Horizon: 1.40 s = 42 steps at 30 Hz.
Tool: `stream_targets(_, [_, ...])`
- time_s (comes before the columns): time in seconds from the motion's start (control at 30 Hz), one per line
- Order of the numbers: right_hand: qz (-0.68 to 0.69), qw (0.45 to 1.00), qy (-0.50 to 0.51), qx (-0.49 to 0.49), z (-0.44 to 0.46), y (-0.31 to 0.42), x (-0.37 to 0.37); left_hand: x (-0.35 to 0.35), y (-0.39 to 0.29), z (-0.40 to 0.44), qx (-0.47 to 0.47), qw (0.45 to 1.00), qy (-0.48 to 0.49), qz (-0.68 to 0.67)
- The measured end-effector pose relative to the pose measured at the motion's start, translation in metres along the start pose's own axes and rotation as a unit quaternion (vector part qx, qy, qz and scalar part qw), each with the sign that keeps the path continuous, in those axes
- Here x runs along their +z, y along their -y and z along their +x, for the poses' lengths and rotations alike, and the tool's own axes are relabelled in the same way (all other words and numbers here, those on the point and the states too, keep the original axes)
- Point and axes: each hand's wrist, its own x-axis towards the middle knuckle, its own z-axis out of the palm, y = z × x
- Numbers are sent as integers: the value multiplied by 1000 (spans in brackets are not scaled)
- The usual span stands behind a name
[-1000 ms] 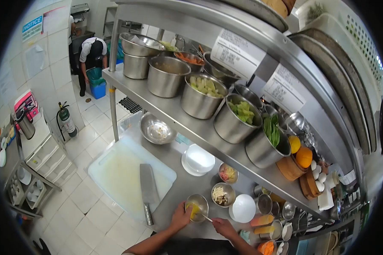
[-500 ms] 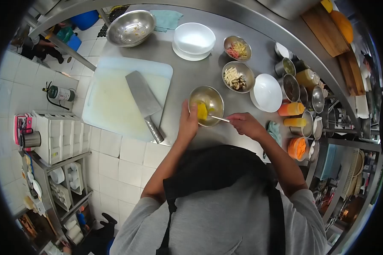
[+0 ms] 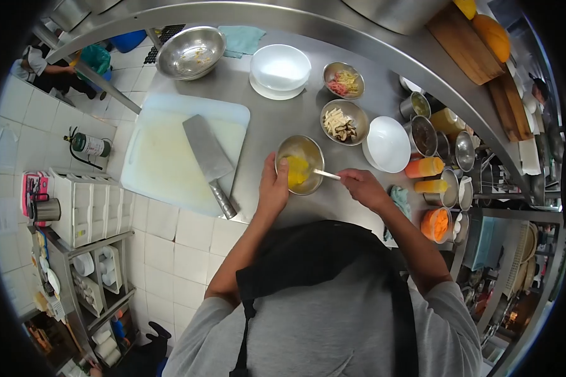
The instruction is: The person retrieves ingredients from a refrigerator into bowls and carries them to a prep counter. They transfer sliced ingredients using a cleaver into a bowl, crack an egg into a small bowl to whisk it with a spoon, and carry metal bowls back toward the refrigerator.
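Observation:
My left hand grips the left rim of a small metal bowl, which is tilted and has yellow liquid in it. My right hand is closed around the handle of a utensil whose far end reaches into the bowl. Just behind stands a metal bowl of pale strips and dark slices. Beside that is a white bowl. A cleaver lies on the white cutting board to the left.
A metal bowl, stacked white bowls and a small bowl of pink and yellow pieces stand farther back. Squeeze bottles and containers line the right. A metal shelf edge crosses above. A co-worker bends at the far left.
The head view has tilted down from the shelf to the counter and my body. The yellow liquid now lies spread differently in the bowl. Both hands keep their holds.

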Motion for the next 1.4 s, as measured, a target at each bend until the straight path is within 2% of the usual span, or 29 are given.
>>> stream_targets(0.1, [-156, 984, 34, -85, 1, -1, -12, 3, 6, 5, 14, 999, 11, 34])
stream_targets(0.2, [-99, 991, -34, -81, -8, 8, -16, 9, -7, 2, -14, 999, 3, 30])
stream_targets(0.3, [-205, 972, 15, -119, -12, 9, -33, 16, -9, 6, 14, 999, 26, 34])
stream_targets(0.4, [-149, 981, -39, -116, -24, 12, -44, 27, -15, 12, 3, 999, 30, 24])
stream_targets(0.43, [-172, 977, -42, -119, -28, 10, -50, 32, -19, 9, -12, 998, 59, -22])
stream_targets(0.5, [-214, 967, -43, -128, -33, 7, -59, 47, -30, 9, 9, 998, 63, 1])
stream_targets(0.6, [-141, 984, -47, -100, -46, 8, -75, 64, -37, 15, 16, 995, 94, -2])
stream_targets(0.7, [-254, 946, -180, -88, -55, -4, -86, 93, -36, 24, 18, 992, 124, 10])
stream_targets(0.8, [-147, 975, -107, -129, -66, -19, -113, 126, -56, 22, -45, 990, 135, 7])
stream_targets(0.83, [-174, 962, -168, -129, -68, -22, -117, 138, -69, 19, -78, 987, 137, 1])
stream_targets(0.9, [-223, 923, -290, -122, -73, -30, -123, 161, -84, 18, -79, 986, 147, 16])
stream_targets(0.93, [-196, 937, -264, -115, -74, -35, -130, 171, -89, 19, -80, 985, 154, 25])
stream_targets(1.0, [-142, 962, -211, -101, -77, -44, -148, 196, -34, 51, 25, 983, 131, 124])
stream_targets(1.1, [-252, 885, -359, -156, -86, -44, -150, 229, -3, 77, 147, 950, 87, 260])
stream_targets(1.13, [-266, 875, -372, -158, -85, -48, -153, 238, -2, 81, 181, 933, 70, 303])
stream_targets(1.23, [-315, 854, -390, -137, -79, -57, -159, 259, -21, 76, 150, 933, 56, 322])
stream_targets(1.33, [-343, 847, -393, -103, -69, -67, -162, 268, -14, 80, 197, 909, 37, 366])
stream_targets(1.4, [-349, 852, -380, -94, -72, -63, -163, 268, -17, 73, 276, 887, -8, 371])
